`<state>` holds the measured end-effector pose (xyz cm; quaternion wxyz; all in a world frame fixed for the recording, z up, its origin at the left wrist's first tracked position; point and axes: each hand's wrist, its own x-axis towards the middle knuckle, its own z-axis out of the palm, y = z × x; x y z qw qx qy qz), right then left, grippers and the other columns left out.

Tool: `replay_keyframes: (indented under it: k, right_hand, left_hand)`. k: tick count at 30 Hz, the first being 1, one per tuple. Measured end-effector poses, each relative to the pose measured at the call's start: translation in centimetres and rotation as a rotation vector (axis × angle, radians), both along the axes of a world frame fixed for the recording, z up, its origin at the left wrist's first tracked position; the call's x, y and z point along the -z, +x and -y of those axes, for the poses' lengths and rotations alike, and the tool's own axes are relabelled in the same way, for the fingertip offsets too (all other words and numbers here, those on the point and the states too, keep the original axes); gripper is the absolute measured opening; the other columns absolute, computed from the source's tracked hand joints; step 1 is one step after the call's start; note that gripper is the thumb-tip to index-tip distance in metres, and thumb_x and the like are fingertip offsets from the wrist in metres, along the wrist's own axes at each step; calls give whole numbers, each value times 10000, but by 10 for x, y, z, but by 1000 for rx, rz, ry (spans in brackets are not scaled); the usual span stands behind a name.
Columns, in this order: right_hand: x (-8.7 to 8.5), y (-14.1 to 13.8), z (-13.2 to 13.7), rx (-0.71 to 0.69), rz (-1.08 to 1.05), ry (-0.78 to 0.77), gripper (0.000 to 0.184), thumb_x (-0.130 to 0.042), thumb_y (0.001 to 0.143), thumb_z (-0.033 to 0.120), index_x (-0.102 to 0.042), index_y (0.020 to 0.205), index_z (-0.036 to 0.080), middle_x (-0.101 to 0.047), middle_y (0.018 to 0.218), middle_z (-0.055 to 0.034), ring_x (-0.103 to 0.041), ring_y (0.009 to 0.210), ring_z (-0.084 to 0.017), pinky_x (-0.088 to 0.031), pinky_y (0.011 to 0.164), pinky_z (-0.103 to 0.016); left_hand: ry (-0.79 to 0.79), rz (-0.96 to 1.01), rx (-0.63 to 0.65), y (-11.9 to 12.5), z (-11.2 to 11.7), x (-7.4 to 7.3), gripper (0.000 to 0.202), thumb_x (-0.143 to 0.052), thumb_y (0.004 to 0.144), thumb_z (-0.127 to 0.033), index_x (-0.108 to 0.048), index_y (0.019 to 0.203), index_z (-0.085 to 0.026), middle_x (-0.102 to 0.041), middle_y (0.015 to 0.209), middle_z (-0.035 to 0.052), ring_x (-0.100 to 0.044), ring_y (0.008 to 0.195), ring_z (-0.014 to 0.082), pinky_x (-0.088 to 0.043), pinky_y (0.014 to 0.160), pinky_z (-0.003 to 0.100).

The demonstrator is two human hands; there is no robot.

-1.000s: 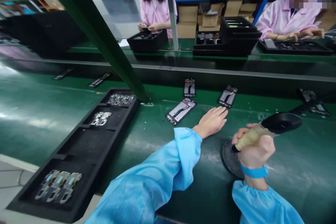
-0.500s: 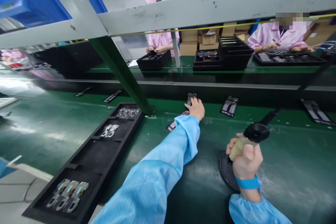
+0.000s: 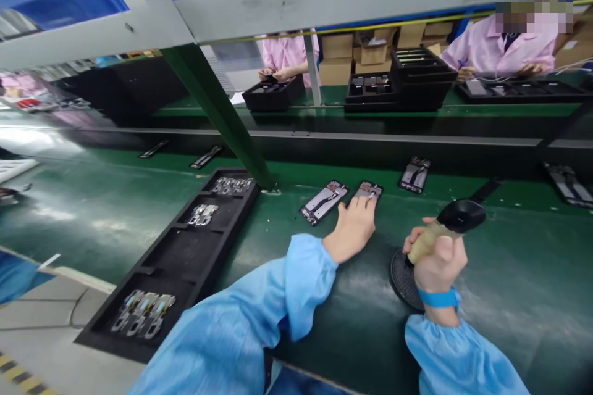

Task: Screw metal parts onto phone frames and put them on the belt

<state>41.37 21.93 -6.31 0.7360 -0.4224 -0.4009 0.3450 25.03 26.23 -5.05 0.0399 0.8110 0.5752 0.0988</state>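
My left hand (image 3: 353, 229) lies flat on a phone frame (image 3: 368, 190) on the green belt, fingers covering its near end. A second phone frame (image 3: 323, 201) lies just to its left, and a third (image 3: 414, 174) sits farther back on the right. My right hand (image 3: 438, 259) grips the tan handle of a black handheld scanner (image 3: 456, 216), whose head points away from me. Under that hand sits a round black base (image 3: 404, 279). Both arms wear light blue sleeves.
A long black tray (image 3: 185, 253) with several small metal parts in its compartments lies at the left. A green slanted post (image 3: 217, 111) rises behind it. Two people in pink coats work across the belt beside black trays (image 3: 398, 77) and cardboard boxes.
My left hand reached to the far phone frame by the belt's edge, then drew it back toward me, beside the nearer frame. The scanner stayed in my right hand.
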Motion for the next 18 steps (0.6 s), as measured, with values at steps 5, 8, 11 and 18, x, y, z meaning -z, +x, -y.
replay_keyframes:
  k: [5, 8, 11, 18]
  right_hand:
    - [-1, -1, -1, 47, 57, 6, 497, -553, 931, 663, -586, 1024, 176, -575, 589, 2, -516, 387, -195, -391, 354, -298]
    - [-2, -2, -2, 79, 71, 10, 500, -520, 940, 683, -601, 1006, 193, -560, 584, -5, -499, 380, -201, -363, 341, -312]
    - [-3, -1, -2, 87, 81, 41, 492, -502, 953, 670, -608, 996, 191, -550, 585, -13, -492, 379, -200, -355, 339, -321]
    - [0, 1, -2, 55, 70, 67, 452, -449, 977, 580, -603, 1019, 157, -545, 608, -36, -516, 412, -178, -390, 390, -301]
  left_hand:
    - [2, -81, 29, -16, 128, 10, 486, -580, 1022, -211, -494, 1499, -176, -593, 1404, 175, -598, 1231, 339, -546, 990, 552]
    - [-69, -10, 80, -28, 161, 4, 470, -664, 1029, -362, -544, 1450, -191, -548, 1492, 170, -573, 1288, 350, -568, 961, 515]
    - [-85, 103, 179, -40, 144, 4, 301, -629, 1066, -334, -623, 1333, -194, -566, 1492, 134, -568, 1314, 305, -560, 1012, 459]
    - [-38, 167, 531, -61, 69, 27, 269, -524, 1125, -324, -667, 1306, -185, -564, 1549, 125, -554, 1398, 272, -486, 1151, 447]
